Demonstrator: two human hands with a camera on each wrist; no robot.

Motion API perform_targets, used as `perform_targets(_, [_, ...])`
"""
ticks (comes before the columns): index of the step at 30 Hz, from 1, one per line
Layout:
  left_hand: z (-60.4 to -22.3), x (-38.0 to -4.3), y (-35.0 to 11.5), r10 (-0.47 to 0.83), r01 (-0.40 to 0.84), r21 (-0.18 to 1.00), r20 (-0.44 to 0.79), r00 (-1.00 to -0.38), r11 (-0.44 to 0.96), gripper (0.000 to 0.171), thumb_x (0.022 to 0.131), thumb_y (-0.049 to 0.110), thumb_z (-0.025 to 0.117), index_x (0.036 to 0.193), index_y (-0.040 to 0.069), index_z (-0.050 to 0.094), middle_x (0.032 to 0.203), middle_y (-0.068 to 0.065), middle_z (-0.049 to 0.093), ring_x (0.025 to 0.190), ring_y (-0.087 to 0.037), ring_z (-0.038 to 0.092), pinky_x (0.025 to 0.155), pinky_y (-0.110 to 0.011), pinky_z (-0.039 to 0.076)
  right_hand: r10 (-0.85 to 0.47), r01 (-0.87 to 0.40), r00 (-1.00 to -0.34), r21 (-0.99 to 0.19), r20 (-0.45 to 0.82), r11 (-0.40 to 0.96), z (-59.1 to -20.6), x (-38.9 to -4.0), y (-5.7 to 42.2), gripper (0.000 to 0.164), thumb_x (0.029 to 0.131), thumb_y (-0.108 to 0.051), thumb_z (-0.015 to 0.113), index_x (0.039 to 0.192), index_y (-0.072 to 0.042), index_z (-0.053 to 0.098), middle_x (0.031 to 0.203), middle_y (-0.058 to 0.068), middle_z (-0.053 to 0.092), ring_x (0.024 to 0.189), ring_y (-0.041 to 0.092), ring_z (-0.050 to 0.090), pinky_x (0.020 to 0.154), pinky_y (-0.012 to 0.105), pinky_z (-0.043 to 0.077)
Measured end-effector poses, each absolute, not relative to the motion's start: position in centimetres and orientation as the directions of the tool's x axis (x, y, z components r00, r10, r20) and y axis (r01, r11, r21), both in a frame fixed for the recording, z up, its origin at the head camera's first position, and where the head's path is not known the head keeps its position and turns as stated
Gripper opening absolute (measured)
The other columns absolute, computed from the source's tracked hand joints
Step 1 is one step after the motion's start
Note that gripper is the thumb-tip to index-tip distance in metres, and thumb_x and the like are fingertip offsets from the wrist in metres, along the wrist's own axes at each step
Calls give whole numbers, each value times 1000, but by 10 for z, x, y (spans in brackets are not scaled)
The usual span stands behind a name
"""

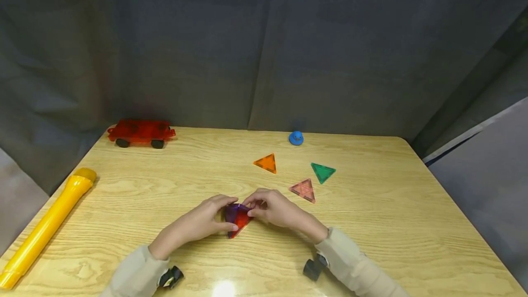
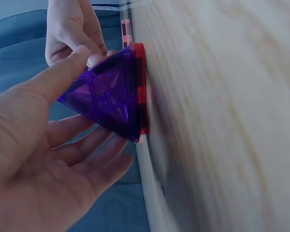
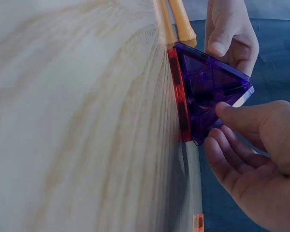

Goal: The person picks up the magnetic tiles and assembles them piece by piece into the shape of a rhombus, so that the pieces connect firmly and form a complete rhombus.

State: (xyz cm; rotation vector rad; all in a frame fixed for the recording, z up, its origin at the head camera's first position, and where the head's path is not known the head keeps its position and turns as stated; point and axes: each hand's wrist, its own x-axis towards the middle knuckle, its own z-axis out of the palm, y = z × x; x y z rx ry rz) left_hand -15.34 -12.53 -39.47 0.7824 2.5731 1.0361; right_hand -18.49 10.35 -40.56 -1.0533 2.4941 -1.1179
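Observation:
Near the front middle of the table, two purple triangular magnetic tiles (image 3: 208, 77) lean together on edge over a flat red triangular magnetic tile (image 1: 242, 219). My left hand (image 1: 200, 219) holds the purple pair from the left, its thumb at the near side and its fingers around the far side. From the right, my right hand (image 1: 278, 210) pinches a purple tile between thumb and fingers, close to the peak. The left wrist view shows one purple face (image 2: 106, 94) rising from the red tile's edge (image 2: 141, 87).
Beyond the hands lie an orange triangle tile (image 1: 267, 163), a green one (image 1: 323, 172) and a pink one (image 1: 304, 190). A blue toy duck (image 1: 296, 138) sits at the back edge. At the left are a red wheeled car base (image 1: 141, 132) and a long yellow tube (image 1: 47, 228).

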Motion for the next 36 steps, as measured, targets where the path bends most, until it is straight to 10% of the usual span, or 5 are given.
perform_targets(15, [-394, -158, -129, 596, 398, 717, -31, -802, 572, 62, 85, 16, 72, 140, 3, 45, 137, -21, 49, 124, -36, 47, 100, -53, 40, -711, -407, -703, -828, 14, 386, -400, -182, 106, 39, 93, -8, 61, 130, -6, 52, 128, 12, 57, 117, 27, 56, 95, 36, 48])
perform_targets(36, [-396, -166, -138, 622, 392, 752, -30, -782, 530, 52, 85, 18, 71, 132, 7, 51, 130, -13, 56, 115, -30, 54, 95, -48, 45, -611, -381, -791, -768, -17, 514, -398, -180, 134, 30, 93, -15, 62, 121, -5, 61, 118, 7, 63, 106, 23, 58, 85, 34, 49])
